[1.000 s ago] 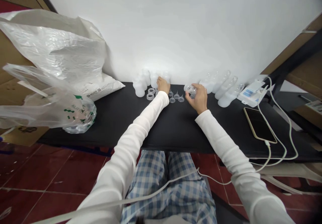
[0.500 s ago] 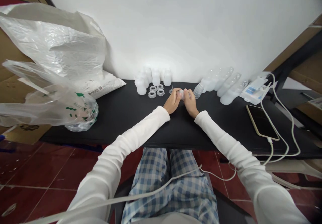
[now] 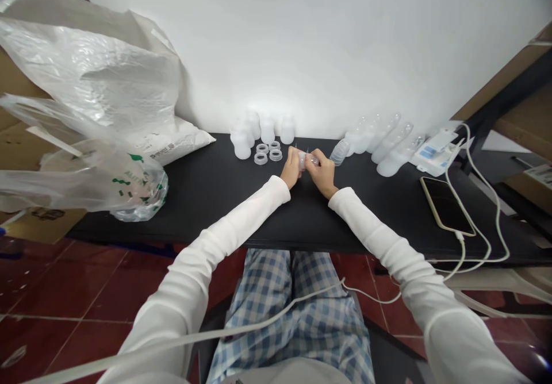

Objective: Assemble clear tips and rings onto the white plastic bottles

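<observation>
My left hand point(image 3: 292, 167) and my right hand point(image 3: 323, 172) meet over the black table point(image 3: 207, 200), both closed on one small clear plastic part point(image 3: 309, 160) held between their fingertips. Just left of them lie three clear rings point(image 3: 267, 153). Several small white bottles point(image 3: 260, 131) stand behind the rings against the wall. A clear bottle point(image 3: 339, 152) lies on its side right of my hands.
A row of translucent bottles point(image 3: 386, 142) leans at the back right. A phone point(image 3: 447, 212) with a white cable lies at the right, beside a white box point(image 3: 433, 152). Large plastic bags point(image 3: 95, 142) cover the table's left end.
My left hand came back from the far bottles and joined my right hand near the table's middle. Both hands now grip the clear part together, slightly farther from me than half a second ago.
</observation>
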Tool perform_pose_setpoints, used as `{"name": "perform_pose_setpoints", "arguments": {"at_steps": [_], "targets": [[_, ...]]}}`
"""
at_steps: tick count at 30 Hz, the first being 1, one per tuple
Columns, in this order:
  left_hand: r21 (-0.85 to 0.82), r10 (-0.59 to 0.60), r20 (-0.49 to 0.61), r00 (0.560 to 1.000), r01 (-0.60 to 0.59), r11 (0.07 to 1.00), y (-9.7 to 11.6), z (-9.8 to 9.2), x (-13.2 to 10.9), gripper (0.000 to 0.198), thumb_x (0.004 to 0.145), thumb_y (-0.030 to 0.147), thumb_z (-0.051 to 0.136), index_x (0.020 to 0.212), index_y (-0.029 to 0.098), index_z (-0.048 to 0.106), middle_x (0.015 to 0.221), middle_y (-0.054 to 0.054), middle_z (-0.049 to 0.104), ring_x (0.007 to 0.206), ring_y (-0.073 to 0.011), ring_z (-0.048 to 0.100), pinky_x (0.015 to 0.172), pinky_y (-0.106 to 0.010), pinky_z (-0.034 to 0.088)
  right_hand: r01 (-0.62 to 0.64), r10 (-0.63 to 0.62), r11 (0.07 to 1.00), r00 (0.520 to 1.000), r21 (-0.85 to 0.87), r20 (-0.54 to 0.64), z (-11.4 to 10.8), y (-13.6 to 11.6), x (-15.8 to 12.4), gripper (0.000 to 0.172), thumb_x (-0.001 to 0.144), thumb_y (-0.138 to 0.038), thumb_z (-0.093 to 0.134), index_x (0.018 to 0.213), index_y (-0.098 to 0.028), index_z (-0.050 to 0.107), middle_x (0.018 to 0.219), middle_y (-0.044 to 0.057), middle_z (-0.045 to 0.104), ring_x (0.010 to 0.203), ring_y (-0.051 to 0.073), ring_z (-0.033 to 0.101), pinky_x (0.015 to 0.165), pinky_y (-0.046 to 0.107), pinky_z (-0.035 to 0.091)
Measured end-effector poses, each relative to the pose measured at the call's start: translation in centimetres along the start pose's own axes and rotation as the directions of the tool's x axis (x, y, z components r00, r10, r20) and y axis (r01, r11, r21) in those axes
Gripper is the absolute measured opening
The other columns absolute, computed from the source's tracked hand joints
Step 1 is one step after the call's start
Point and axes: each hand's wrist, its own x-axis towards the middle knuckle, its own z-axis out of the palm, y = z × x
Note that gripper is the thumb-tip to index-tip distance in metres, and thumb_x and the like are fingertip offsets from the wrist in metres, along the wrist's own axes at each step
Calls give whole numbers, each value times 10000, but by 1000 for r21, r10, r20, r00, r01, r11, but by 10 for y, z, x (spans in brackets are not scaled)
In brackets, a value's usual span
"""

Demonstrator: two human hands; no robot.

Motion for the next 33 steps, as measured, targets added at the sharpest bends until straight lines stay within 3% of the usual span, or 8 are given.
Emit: {"name": "perform_pose_setpoints", "arguments": {"at_steps": [3, 7, 12, 18, 21, 24, 29, 33], "targets": [[67, 41, 46, 998, -44, 997, -1, 1, -3, 334, 1029, 557, 390, 930, 241, 434, 611, 68, 435, 477, -96, 410, 505, -233, 362, -28, 29, 999, 1000, 47, -8, 0, 0, 0, 466, 916, -653, 448, 712, -235, 432, 591, -43, 438, 555, 115, 377, 562, 265, 328], [192, 219, -31, 975, -209, 959, 0, 1, -9, 228, 1006, 449, 521, 951, 230, 490, 789, 27, 539, 678, -111, 518, 721, -262, 461, -112, 125, 989, 984, 101, -128, 2, 4, 1, 508, 934, -699, 411, 705, -246, 397, 624, -32, 427, 596, 135, 391, 577, 279, 352], [309, 415, 148, 898, -440, 843, 6, -1, -13, 243, 941, 372, 638, 763, 211, 599, 828, -14, 550, 858, -158, 510, 902, -277, 419, -164, 186, 979, 963, 123, -197, 3, 10, 3, 547, 946, -729, 352, 680, -250, 339, 630, -41, 377, 607, 132, 365, 596, 292, 348], [174, 300, 51, 952, -305, 936, 5, -1, -8, 369, 924, 424, 646, 677, 207, 478, 667, 30, 423, 669, -128, 399, 708, -254, 392, -138, 144, 989, 976, 49, -164, 1, 5, 2, 497, 919, -657, 485, 674, -239, 377, 600, -53, 395, 579, 115, 358, 566, 272, 330], [82, 176, 21, 984, -177, 981, 7, -1, -5, 390, 932, 357, 633, 646, 197, 420, 646, 38, 390, 639, -110, 389, 656, -231, 381, -29, 24, 998, 995, -52, -92, -3, 11, 3, 486, 886, -647, 564, 681, -235, 408, 584, -59, 396, 558, 113, 358, 554, 270, 323], [22, 74, 54, 996, -75, 997, 13, -5, 0, 356, 919, 260, 616, 633, 188, 417, 649, 33, 430, 629, -103, 429, 632, -227, 390, 185, -176, 967, 982, -175, 68, -11, 21, 10, 481, 907, -660, 566, 716, -225, 488, 624, -30, 463, 598, 137, 439, 595, 282, 387], [104, 11, 98, 995, -22, 994, 27, -18, 15, 331, 893, 179, 590, 590, 189, 458, 595, 22, 431, 562, -114, 409, 565, -259, 351, 554, -416, 761, 816, -338, 402, -26, 26, 25, 481, 989, -618, 476, 1084, -182, 657, 887, 92, 663, 870, 229, 640, 798, 356, 508], [223, -9, 87, 996, -10, 975, 35, -29, 23, 368, 928, 176, 539, 564, 189, 485, 571, 5, 432, 529, -114, 392, 519, -265, 297, 672, -486, 665, 721, -326, 493, -32, 23, 28, 369, 1058, -442, 425, 1224, -212, 661, 1203, 141, 699, 1251, 250, 620, 952, 400, 529]]}}
